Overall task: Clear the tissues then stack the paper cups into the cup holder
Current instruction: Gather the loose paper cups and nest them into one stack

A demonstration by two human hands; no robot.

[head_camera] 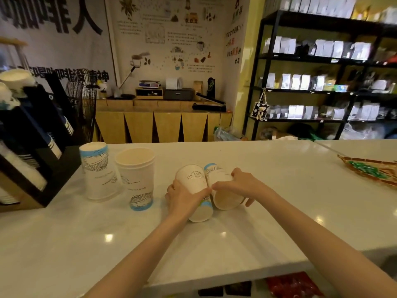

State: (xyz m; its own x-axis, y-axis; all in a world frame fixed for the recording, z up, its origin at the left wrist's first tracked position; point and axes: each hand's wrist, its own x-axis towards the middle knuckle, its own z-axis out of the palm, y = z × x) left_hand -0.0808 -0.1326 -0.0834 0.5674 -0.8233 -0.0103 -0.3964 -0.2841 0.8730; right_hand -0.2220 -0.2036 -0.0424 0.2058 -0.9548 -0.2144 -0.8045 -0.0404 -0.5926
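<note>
Two white paper cups with blue bands lie on their sides in the middle of the white counter. My left hand [182, 200] grips the left lying cup [193, 179], whose wide mouth points away from me. My right hand [240, 184] rests over the right lying cup [225, 198], whose open mouth faces me. Further left, one cup [97, 173] stands upside down and another cup [137, 177] stands upright. The black cup holder [36, 134] at the far left holds slanted stacks of cups. No tissues are visible.
A woven tray [369, 168] with green items sits at the counter's right edge. Beyond the counter are a wooden cabinet with a scale and printer, and black shelves of bagged goods on the right. The counter's front edge runs just below my forearms.
</note>
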